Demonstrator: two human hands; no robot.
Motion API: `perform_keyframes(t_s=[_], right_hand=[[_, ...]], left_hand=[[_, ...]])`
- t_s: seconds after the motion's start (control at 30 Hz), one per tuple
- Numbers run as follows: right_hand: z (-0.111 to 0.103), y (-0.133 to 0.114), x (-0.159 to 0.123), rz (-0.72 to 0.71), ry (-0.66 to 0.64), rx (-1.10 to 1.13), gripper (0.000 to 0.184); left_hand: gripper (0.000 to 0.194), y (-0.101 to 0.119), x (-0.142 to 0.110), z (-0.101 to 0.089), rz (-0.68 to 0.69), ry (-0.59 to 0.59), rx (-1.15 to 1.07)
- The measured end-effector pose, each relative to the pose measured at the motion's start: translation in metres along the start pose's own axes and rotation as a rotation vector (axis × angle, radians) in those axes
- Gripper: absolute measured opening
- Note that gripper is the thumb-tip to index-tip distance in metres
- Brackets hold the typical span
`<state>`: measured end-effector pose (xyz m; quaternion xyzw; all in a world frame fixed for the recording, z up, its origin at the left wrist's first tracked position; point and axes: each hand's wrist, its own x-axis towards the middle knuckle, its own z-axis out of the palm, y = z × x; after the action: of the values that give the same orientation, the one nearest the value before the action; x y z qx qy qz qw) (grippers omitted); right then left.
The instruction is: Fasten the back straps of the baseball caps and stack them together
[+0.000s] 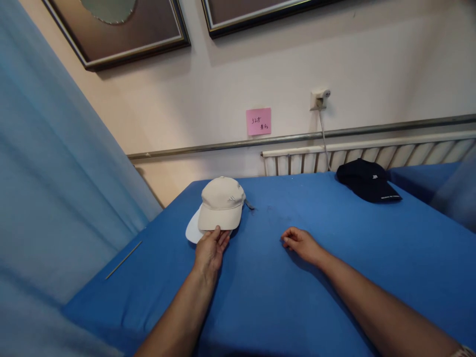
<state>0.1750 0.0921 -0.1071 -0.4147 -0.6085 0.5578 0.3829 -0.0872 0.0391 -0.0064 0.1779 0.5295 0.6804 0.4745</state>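
Note:
At the left of the blue-covered table [253,287], my left hand [211,250] grips a beige baseball cap [220,196] by its brim, thumb on top and fingers below. A white cap [193,228] lies partly hidden beneath the beige one, its pale brim sticking out to the left. My right hand [299,243] is over the middle of the table, fingers curled in and nothing seen in them. Far from both hands, a black baseball cap [366,181] sits at the back right, its brim toward the front right.
A thin stick [124,260] lies near the table's left edge. Blue curtains [67,148] hang on the left. Behind the table are a radiator [372,148], a metal pipe [223,146], a wall socket [319,100] with a cord, and a pink note [258,122].

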Motion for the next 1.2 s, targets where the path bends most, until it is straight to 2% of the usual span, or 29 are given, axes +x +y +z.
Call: perform_keyframes(t_s=[0.2, 0.4, 0.5, 0.6, 0.67, 0.73, 0.83, 0.9, 1.0, 1.07, 1.13, 1.2], right_hand=[[0.0, 0.001, 0.001, -0.016, -0.002, -0.009, 0.006], [0.0, 0.003, 0.0, -0.033, 0.016, -0.011, 0.006], [0.003, 0.001, 0.002, -0.007, 0.055, 0.037, 0.007], [0.001, -0.002, 0.006, 0.011, 0.189, 0.093, 0.01], [-0.007, -0.004, 0.01, 0.025, 0.303, 0.139, 0.012], [-0.022, -0.007, 0.013, 0.054, 0.429, 0.226, 0.014], [-0.054, -0.014, 0.014, 0.11, 0.588, 0.473, 0.014], [-0.075, -0.019, 0.011, 0.168, 0.54, 0.646, 0.022], [-0.094, -0.029, 0.006, 0.221, 0.218, 0.727, 0.054], [-0.097, -0.034, 0.004, 0.214, 0.068, 0.734, 0.062], [-0.094, -0.035, 0.005, 0.209, 0.052, 0.739, 0.046], [-0.088, -0.032, 0.01, 0.202, 0.096, 0.718, 0.022]], left_hand=[[0.003, -0.002, 0.001, 0.007, 0.169, 0.03, -0.044], [0.008, 0.01, -0.001, 0.018, 0.311, 0.025, -0.122], [0.007, 0.015, -0.005, 0.027, 0.368, -0.02, -0.112], [0.011, 0.015, -0.01, 0.039, 0.388, -0.12, -0.1], [0.018, 0.013, -0.008, 0.047, 0.336, -0.2, -0.078], [0.022, 0.01, -0.002, 0.055, 0.275, -0.253, -0.053], [0.018, -0.001, 0.018, 0.067, 0.225, -0.254, -0.04], [0.011, -0.012, 0.037, 0.073, 0.16, -0.234, -0.015], [0.009, -0.031, 0.065, 0.083, -0.035, -0.28, 0.111], [0.01, -0.04, 0.082, 0.093, -0.123, -0.305, 0.158], [0.012, -0.043, 0.098, 0.108, -0.179, -0.315, 0.17], [0.017, -0.042, 0.111, 0.126, -0.223, -0.33, 0.161]])
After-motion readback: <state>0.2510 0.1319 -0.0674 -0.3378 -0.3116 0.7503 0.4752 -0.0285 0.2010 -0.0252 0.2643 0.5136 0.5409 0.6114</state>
